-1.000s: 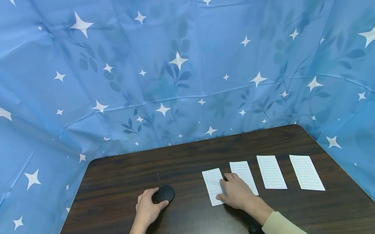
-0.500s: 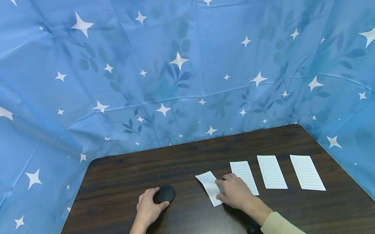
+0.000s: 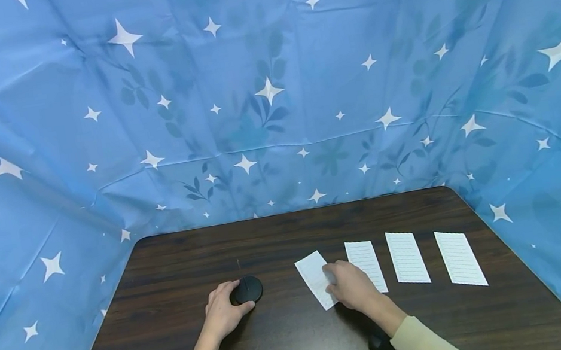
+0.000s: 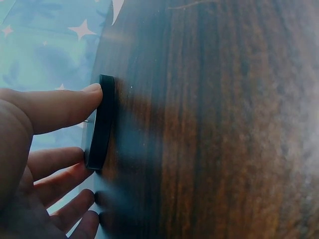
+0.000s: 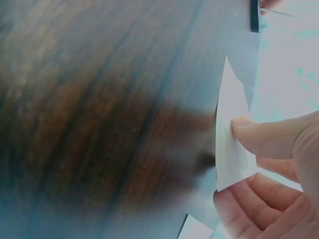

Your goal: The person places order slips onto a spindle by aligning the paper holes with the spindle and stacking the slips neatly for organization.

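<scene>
My left hand grips the edge of a receipt spike's black round base between thumb and fingers. The thin rod stands up from the base, barely visible. In the left wrist view, the base sits on the tabletop with the thumb on its near rim. Between thumb and fingers, my right hand pinches a white lined slip of paper. It is tilted, its right part hidden behind the fingers. The right wrist view shows the thumb across the slip's lined face.
Right of the held slip, three more lined slips lie in a row on the dark wooden table: one beside the right hand, another, and the rightmost. A blue star-patterned curtain hangs behind the table.
The leftmost slip lay flat and straight; its top has swung left and it is now pinched and tilted in my right hand. My left hand stays on the spike's base.
</scene>
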`<action>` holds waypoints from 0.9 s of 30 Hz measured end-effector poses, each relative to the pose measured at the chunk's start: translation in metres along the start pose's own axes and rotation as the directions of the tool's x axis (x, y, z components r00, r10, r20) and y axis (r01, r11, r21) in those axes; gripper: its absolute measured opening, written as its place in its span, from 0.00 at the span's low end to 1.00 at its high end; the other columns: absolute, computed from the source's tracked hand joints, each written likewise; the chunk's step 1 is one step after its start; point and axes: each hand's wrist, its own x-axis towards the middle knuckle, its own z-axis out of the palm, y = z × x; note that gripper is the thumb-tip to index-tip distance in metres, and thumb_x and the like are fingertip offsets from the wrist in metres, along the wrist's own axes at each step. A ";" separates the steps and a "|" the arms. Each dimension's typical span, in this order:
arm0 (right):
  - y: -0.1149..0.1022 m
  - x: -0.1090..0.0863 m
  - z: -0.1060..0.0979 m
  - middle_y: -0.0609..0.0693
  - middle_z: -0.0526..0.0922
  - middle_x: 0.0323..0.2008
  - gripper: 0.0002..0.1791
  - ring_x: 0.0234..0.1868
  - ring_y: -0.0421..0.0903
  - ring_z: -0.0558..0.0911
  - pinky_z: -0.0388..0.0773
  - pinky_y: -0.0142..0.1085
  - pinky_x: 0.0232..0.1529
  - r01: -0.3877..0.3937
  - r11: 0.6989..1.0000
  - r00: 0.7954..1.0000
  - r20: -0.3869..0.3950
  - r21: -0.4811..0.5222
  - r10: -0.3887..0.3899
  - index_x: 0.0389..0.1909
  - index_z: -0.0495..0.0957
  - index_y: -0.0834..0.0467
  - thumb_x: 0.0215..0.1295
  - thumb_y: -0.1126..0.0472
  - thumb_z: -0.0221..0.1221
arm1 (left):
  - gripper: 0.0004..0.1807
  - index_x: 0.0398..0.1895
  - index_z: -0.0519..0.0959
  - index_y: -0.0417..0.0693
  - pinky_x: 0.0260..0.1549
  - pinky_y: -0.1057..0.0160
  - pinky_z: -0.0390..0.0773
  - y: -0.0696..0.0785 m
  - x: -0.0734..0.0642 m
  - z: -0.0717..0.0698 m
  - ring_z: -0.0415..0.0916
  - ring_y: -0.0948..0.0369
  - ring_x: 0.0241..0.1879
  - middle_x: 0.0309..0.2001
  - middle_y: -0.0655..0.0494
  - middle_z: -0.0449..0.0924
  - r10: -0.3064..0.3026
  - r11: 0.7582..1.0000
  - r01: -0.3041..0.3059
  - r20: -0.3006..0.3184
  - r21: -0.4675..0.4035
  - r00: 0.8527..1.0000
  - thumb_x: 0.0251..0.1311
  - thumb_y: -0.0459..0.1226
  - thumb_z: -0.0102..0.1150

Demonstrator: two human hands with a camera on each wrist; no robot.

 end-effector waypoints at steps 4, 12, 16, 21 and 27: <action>0.002 0.002 -0.001 0.64 0.84 0.48 0.20 0.49 0.60 0.84 0.80 0.52 0.49 -0.013 0.993 1.000 0.002 0.113 0.013 0.51 0.82 0.68 0.58 0.67 0.70 | 0.35 0.67 0.74 0.36 0.61 0.32 0.58 0.000 -0.001 0.000 0.61 0.37 0.67 0.65 0.38 0.72 0.003 1.000 -0.003 -0.002 -0.004 1.000 0.58 0.42 0.73; 0.009 0.005 -0.002 0.59 0.86 0.45 0.16 0.46 0.55 0.83 0.79 0.53 0.48 -0.052 0.941 0.997 -0.031 0.335 0.066 0.47 0.85 0.65 0.56 0.71 0.68 | 0.35 0.67 0.74 0.36 0.61 0.32 0.58 0.000 -0.001 -0.001 0.61 0.37 0.67 0.65 0.38 0.72 0.008 1.000 -0.008 -0.009 -0.011 1.000 0.59 0.43 0.72; 0.012 0.006 -0.001 0.55 0.86 0.42 0.15 0.40 0.49 0.80 0.78 0.49 0.45 -0.064 0.925 0.995 -0.044 0.374 0.087 0.46 0.85 0.64 0.56 0.71 0.68 | 0.35 0.66 0.74 0.36 0.61 0.32 0.58 0.000 -0.002 -0.001 0.61 0.37 0.66 0.65 0.38 0.72 0.010 1.000 -0.010 -0.007 -0.007 1.000 0.59 0.43 0.72; 0.012 0.007 -0.001 0.50 0.85 0.36 0.15 0.33 0.44 0.74 0.74 0.43 0.39 -0.071 0.902 0.992 -0.068 0.427 0.110 0.45 0.86 0.62 0.56 0.71 0.69 | 0.35 0.67 0.74 0.36 0.61 0.33 0.59 -0.001 -0.002 -0.001 0.61 0.38 0.67 0.66 0.39 0.72 0.005 1.000 -0.005 -0.001 -0.006 1.000 0.59 0.43 0.72; 0.012 0.008 -0.002 0.53 0.87 0.42 0.16 0.36 0.45 0.76 0.75 0.43 0.41 -0.071 0.878 0.989 -0.079 0.473 0.122 0.47 0.86 0.62 0.57 0.71 0.69 | 0.34 0.67 0.73 0.36 0.61 0.33 0.58 -0.002 -0.001 -0.001 0.60 0.38 0.67 0.66 0.38 0.71 0.006 1.000 -0.006 0.002 -0.012 1.000 0.60 0.43 0.71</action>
